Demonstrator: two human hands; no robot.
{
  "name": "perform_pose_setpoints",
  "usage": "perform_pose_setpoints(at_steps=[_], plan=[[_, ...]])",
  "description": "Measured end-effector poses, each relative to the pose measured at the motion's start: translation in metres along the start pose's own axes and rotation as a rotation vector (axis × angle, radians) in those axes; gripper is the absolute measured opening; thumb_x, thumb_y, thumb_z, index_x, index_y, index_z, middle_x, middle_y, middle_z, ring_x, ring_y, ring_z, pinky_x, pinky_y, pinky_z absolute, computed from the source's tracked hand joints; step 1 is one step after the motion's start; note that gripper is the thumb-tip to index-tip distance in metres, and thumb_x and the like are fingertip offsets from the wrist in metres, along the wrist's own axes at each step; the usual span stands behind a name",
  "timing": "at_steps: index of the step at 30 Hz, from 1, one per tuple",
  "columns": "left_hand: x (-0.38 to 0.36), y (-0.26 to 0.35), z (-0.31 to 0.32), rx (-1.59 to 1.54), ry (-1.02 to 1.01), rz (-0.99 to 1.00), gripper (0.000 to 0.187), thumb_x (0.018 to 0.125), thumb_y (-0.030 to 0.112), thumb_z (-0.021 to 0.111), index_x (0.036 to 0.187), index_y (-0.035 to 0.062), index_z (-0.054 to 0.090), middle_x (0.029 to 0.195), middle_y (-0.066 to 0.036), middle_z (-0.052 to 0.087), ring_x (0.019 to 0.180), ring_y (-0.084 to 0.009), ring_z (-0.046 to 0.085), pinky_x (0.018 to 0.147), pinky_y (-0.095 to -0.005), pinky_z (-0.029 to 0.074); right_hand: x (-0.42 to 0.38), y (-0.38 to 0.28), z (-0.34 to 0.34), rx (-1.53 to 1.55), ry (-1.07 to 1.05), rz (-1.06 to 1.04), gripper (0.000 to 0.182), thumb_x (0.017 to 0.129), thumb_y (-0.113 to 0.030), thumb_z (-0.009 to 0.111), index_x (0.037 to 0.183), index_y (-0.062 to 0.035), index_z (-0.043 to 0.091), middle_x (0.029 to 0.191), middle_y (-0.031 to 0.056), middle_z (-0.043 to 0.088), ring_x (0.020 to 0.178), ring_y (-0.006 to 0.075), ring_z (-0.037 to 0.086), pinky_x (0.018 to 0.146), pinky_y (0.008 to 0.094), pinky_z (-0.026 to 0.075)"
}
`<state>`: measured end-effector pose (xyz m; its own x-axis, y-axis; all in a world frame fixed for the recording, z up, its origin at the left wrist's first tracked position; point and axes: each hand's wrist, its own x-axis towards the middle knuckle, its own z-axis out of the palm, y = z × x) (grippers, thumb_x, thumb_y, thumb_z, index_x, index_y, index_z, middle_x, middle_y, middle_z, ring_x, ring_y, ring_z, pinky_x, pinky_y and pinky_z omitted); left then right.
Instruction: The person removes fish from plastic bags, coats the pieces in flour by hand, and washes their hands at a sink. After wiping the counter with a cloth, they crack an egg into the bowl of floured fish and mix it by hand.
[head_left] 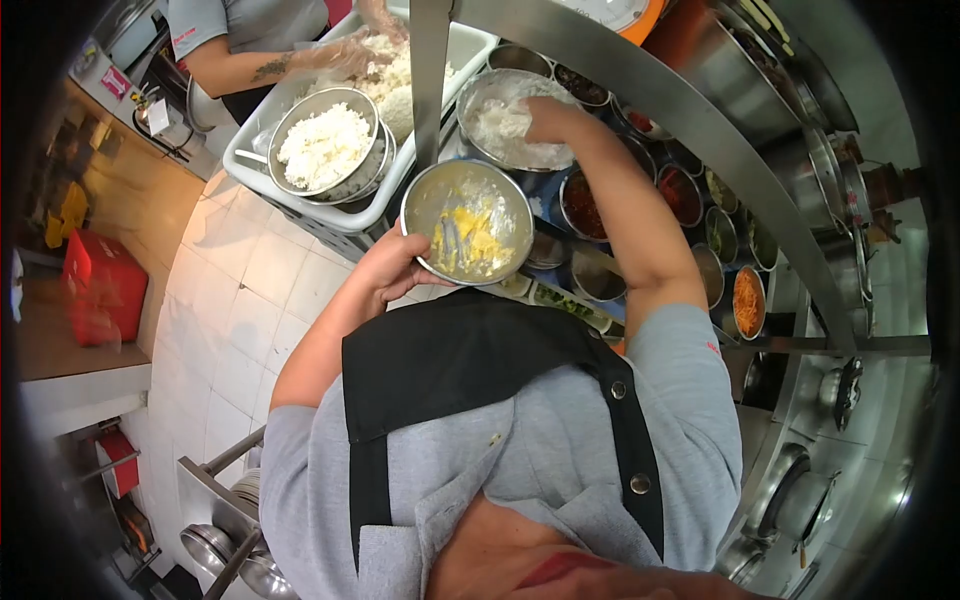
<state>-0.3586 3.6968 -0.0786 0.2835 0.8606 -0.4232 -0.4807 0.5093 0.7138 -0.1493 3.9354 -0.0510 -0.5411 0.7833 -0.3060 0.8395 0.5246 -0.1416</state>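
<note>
My left hand (392, 264) grips the rim of a steel mixing bowl (412, 205), thumb over the edge. Inside the bowl lie a yellow, egg-like mixture (472, 237) and patches of white powder. My right hand (552, 121) reaches into a wider metal bowl (468, 128) of white, flour-like powder (497, 122). Its fingertips are down in the powder, so whether they hold anything is hidden. The two bowls are close together, the powder bowl farther from my body.
A co-worker's gloved hands (350, 50) work in rice in a white tub (250, 140). A colander of rice (325, 145) rests on the tub. Several ingredient pots, one with shredded carrot (747, 302), stand right. A metal post (431, 85) and curved rail (700, 110) cross the counter.
</note>
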Motion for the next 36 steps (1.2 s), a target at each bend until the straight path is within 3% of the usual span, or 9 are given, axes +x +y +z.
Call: perform_pose_setpoints(at_steps=[3,8,12,16,20,23,26,29,36], plan=[[0.006,-0.001,-0.009,-0.032,-0.045,-0.071,0.065,0.072,-0.005,0.038,0.134,0.0042,0.020,0.120,-0.021,0.045,0.096,-0.0343,0.059,0.071,-0.0462,0.057,0.010,0.009,-0.024,-0.078,0.028,0.051,0.066,0.064,-0.020,0.070,0.122,-0.0014,0.046,0.116,0.0224,0.053,0.108,0.0313,0.052,0.091,0.0356,0.042],[0.008,-0.004,-0.006,-0.007,-0.030,-0.035,0.059,0.068,-0.002,0.041,0.126,-0.0059,0.031,0.110,-0.023,0.051,0.091,-0.0342,0.061,0.070,-0.0447,0.057,0.003,-0.004,-0.005,-0.083,-0.134,-0.051,0.065,0.065,-0.019,0.070,0.123,-0.0014,0.044,0.126,0.0251,0.042,0.098,0.0371,0.055,0.085,0.0377,0.046],[0.012,-0.009,-0.007,-0.040,-0.018,-0.058,0.059,0.068,-0.003,0.040,0.126,-0.0064,0.030,0.108,-0.024,0.051,0.089,-0.0338,0.061,0.069,-0.0447,0.057,0.002,-0.030,0.028,-0.200,-0.024,0.122,0.066,0.064,-0.014,0.070,0.123,-0.0022,0.043,0.136,0.0276,0.026,0.105,0.0398,0.052,0.087,0.0396,0.044],[0.004,-0.009,-0.001,0.000,-0.022,-0.010,0.061,0.068,-0.004,0.040,0.128,-0.0058,0.027,0.110,-0.023,0.050,0.089,-0.0336,0.061,0.068,-0.0447,0.057,0.019,0.020,0.004,0.071,0.122,-0.089,0.056,0.069,-0.016,0.065,0.120,-0.0012,0.045,0.104,0.0220,0.058,0.096,0.0324,0.058,0.081,0.0352,0.046],[0.004,-0.011,0.001,0.040,-0.014,0.067,0.066,0.067,-0.003,0.040,0.131,-0.0033,0.023,0.114,-0.022,0.048,0.091,-0.0329,0.060,0.068,-0.0452,0.057,-0.021,-0.005,-0.052,0.155,0.067,0.051,0.051,0.069,-0.019,0.067,0.112,0.0036,0.050,0.103,0.0228,0.059,0.095,0.0309,0.059,0.080,0.0354,0.047],[0.000,-0.013,0.006,0.039,0.012,0.080,0.069,0.067,-0.003,0.040,0.133,0.0004,0.022,0.118,-0.021,0.046,0.094,-0.0326,0.059,0.068,-0.0460,0.057,-0.012,0.000,-0.035,-0.004,0.132,-0.065,0.047,0.070,-0.019,0.067,0.107,0.0053,0.052,0.104,0.0234,0.058,0.095,0.0308,0.059,0.080,0.0355,0.047],[0.006,-0.018,-0.002,0.058,-0.005,0.037,0.072,0.071,-0.005,0.040,0.137,0.0107,0.015,0.125,-0.018,0.041,0.100,-0.0324,0.057,0.070,-0.0476,0.056,0.000,0.003,-0.019,-0.076,-0.005,-0.025,0.043,0.067,-0.020,0.070,0.099,0.0047,0.057,0.095,0.0216,0.062,0.089,0.0318,0.061,0.078,0.0385,0.048],[0.007,-0.023,-0.005,0.039,-0.011,0.007,0.071,0.072,-0.004,0.040,0.136,0.0106,0.016,0.126,-0.018,0.041,0.100,-0.0321,0.057,0.069,-0.0468,0.056,-0.007,-0.013,0.006,-0.081,-0.208,-0.010,0.046,0.070,-0.020,0.066,0.107,0.0045,0.053,0.104,0.0232,0.059,0.097,0.0307,0.058,0.080,0.0364,0.047],[0.004,-0.016,0.001,0.023,-0.050,0.001,0.069,0.073,-0.004,0.039,0.136,0.0097,0.016,0.125,-0.018,0.042,0.100,-0.0320,0.057,0.070,-0.0460,0.057,0.002,-0.016,0.011,-0.102,-0.034,-0.008,0.044,0.069,-0.018,0.063,0.107,0.0037,0.054,0.101,0.0251,0.059,0.096,0.0331,0.058,0.079,0.0381,0.047]])
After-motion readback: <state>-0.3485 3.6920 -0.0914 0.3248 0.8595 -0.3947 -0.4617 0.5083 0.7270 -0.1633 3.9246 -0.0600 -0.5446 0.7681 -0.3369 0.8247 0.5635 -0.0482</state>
